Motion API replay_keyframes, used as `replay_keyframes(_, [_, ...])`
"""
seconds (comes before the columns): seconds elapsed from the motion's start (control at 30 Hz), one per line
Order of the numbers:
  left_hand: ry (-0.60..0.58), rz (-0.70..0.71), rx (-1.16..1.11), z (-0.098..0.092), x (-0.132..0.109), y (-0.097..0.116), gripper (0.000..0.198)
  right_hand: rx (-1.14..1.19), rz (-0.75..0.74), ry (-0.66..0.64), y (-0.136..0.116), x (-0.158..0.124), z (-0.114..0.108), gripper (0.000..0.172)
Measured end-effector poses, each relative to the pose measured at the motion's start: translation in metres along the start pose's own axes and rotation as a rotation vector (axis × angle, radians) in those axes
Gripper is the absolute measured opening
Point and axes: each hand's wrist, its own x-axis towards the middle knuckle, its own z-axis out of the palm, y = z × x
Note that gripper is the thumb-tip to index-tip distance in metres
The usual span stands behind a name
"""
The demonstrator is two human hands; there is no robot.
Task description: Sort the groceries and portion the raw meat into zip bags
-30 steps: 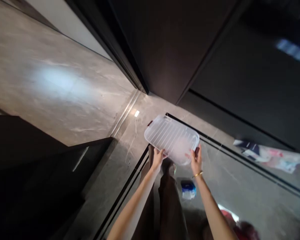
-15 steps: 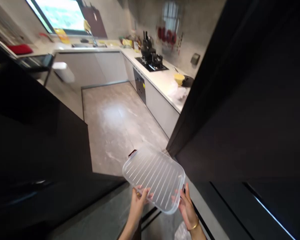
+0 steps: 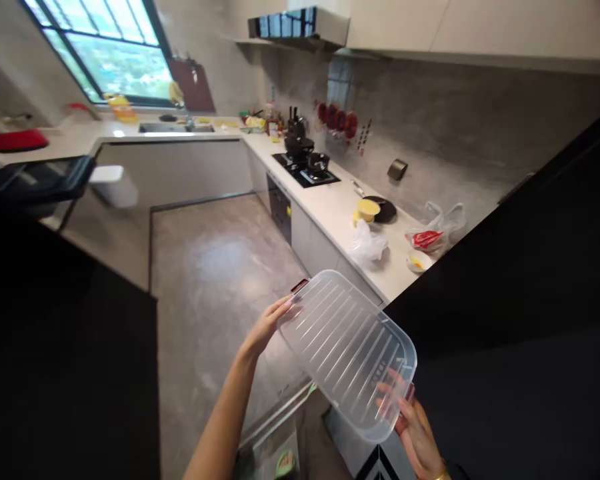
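A clear plastic container lid [image 3: 347, 357] with raised ribs and dark red clips at its ends is held tilted in front of me. My left hand [image 3: 270, 323] grips its far left corner beside one clip. My right hand [image 3: 413, 423] is closed around the near right end by the other clip, some of its fingers showing through the plastic. Below the lid, at the bottom of the view, lies an item with a green label [image 3: 285, 462], partly cut off.
A dark panel [image 3: 520, 320] stands close on my right, another [image 3: 70, 373] on my left. Ahead is the kitchen floor [image 3: 205, 280]. The right counter bears a white plastic bag [image 3: 367, 243], a yellow bowl [image 3: 369, 209], a pan [image 3: 386, 212] and a stove [image 3: 300, 170].
My view has moved forward into the kitchen and tilted up. The lid has shifted right, and my left hand has moved from its near edge to the far left corner.
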Motion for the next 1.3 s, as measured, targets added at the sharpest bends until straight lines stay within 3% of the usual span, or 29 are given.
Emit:
replay_keyframes(0.2, [-0.019,0.088,0.073,-0.007,0.106,0.082,0.068,-0.025,-0.210,0.060,-0.084,0.092,0.081,0.061])
replay_keyframes(0.3, [0.012,0.113,0.086,-0.012,0.157,0.122,0.066,-0.063,-0.302,0.104,-0.134,0.157,0.122,0.052])
replay_keyframes(0.4, [0.116,0.140,0.020,-0.007,0.217,0.161,0.066,-0.123,-0.422,0.091,-0.202,0.238,0.163,0.051])
replay_keyframes(0.5, [0.133,0.208,-0.029,-0.001,0.284,0.198,0.061,-0.143,-0.663,0.158,-0.300,0.328,0.208,0.060])
replay_keyframes(0.63, [0.080,0.221,-0.072,-0.009,0.370,0.249,0.062,-0.090,-0.831,0.225,-0.470,0.434,0.262,0.052])
replay_keyframes(0.77, [0.025,0.192,-0.112,-0.026,0.441,0.308,0.064,0.009,-0.924,0.348,-0.623,0.500,0.293,0.041])
replay_keyframes(0.87, [-0.051,0.272,-0.108,-0.027,0.479,0.356,0.074,0.202,-1.039,0.370,-0.691,0.527,0.300,0.028])
replay_keyframes(0.93, [-0.107,0.316,-0.113,-0.020,0.498,0.384,0.078,0.282,-1.115,0.370,-0.712,0.537,0.301,0.024])
replay_keyframes(1.03, [-0.184,0.328,-0.151,-0.004,0.521,0.412,0.080,0.347,-1.218,0.376,-0.718,0.544,0.304,0.024])
replay_keyframes(1.17, [-0.276,0.328,-0.221,0.024,0.538,0.432,0.080,0.381,-1.370,0.288,-0.695,0.530,0.320,0.021])
replay_keyframes(1.3, [-0.389,0.365,-0.285,0.053,0.541,0.443,0.070,0.332,-1.490,0.240,-0.654,0.478,0.340,0.026])
